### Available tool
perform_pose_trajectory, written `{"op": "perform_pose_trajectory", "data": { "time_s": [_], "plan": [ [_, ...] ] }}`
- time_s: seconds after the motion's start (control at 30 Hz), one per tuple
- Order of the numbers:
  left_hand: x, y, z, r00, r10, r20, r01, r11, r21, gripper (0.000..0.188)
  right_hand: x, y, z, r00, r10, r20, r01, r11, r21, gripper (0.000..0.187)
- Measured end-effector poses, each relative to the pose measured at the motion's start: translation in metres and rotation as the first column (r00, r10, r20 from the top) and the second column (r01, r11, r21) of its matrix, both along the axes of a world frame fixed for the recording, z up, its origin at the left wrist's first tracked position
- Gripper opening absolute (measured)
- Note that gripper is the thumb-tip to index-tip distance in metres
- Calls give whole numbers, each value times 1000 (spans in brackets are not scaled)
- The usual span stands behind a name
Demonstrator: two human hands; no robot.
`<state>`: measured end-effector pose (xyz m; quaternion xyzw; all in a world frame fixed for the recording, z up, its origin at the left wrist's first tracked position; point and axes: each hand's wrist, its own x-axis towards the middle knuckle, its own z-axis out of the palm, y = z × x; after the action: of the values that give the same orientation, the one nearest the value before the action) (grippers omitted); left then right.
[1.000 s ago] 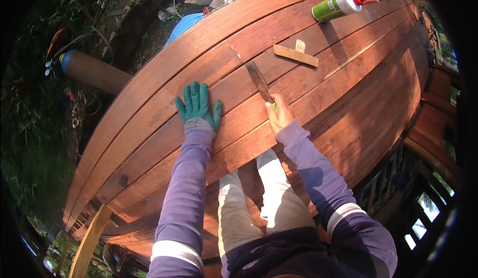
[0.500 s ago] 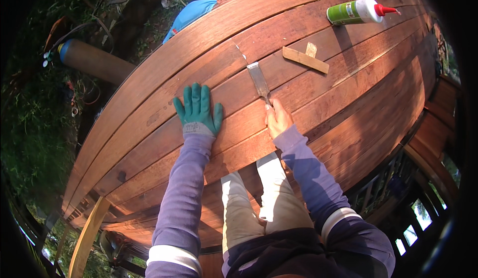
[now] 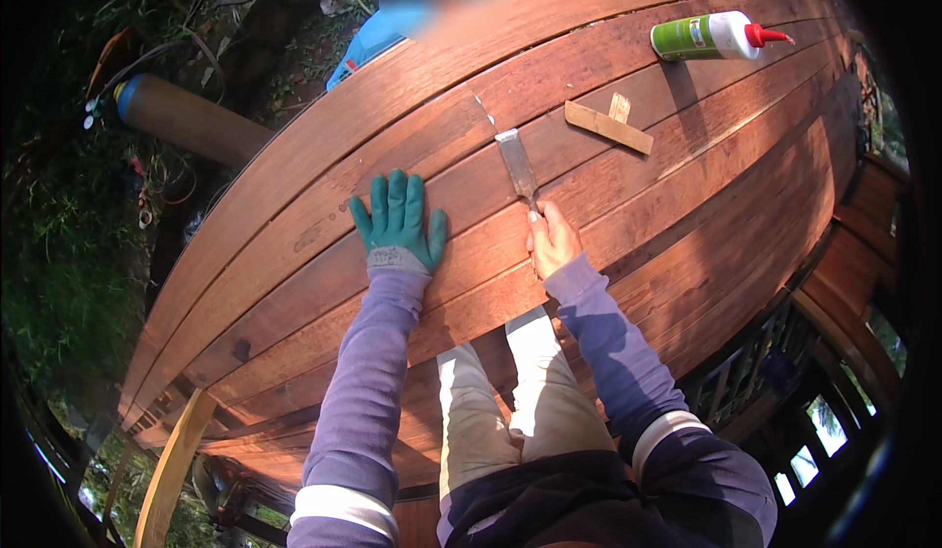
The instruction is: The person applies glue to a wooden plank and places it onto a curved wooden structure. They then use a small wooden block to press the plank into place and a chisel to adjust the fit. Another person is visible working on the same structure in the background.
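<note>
My left hand, in a green-coated work glove, lies flat with fingers spread on the reddish-brown wooden planks. Bare, my right hand grips the handle of a putty knife, its wide blade pointing away from me. White paste coats the blade's front edge. Just beyond that edge, a short joint across a plank shows a streak of white filler. Two small wood offcuts lie to the right of the blade, one crossing the other.
A white-and-green glue bottle with a red nozzle lies at the far right on the curved planking. Past the far edge is a person in a blue top. A gas cylinder lies at left; a timber post leans at lower left.
The whole view has shifted slightly, with the planks and bottle sitting a little further right. Both hands and the putty knife keep nearly the same places on the planks.
</note>
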<state>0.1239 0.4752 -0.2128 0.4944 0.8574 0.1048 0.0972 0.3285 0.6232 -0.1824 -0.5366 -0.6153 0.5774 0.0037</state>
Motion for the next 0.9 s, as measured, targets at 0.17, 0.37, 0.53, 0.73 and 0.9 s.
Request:
{"op": "perform_pose_trajectory", "data": {
  "time_s": [0.17, 0.37, 0.53, 0.73, 0.9],
  "plan": [
    [1, 1, 4, 1000, 9, 28, -7, 998, -66, 68, 36, -24, 7, 991, -130, -29, 126, 985, -116, 19],
    [0, 1, 2, 1000, 4, 21, -4, 1000, -31, 67, 200, -120, 79, 919, 202, 339, -189, 979, -71, 23],
    [2, -1, 1, 1000, 8, 20, -8, 1000, -17, 67, 232, -126, 46, 879, 190, 438, -95, 969, -229, 25],
    [0, 4, 6, 1000, 21, 22, -20, 997, -70, 67, 204, -119, 40, 910, 140, 390, -98, 987, -124, 24],
    [0, 3, 7, 999, 11, 31, -8, 996, -93, 67, 204, -127, 86, 879, 161, 449, -110, 984, -137, 24]
  ]
}}
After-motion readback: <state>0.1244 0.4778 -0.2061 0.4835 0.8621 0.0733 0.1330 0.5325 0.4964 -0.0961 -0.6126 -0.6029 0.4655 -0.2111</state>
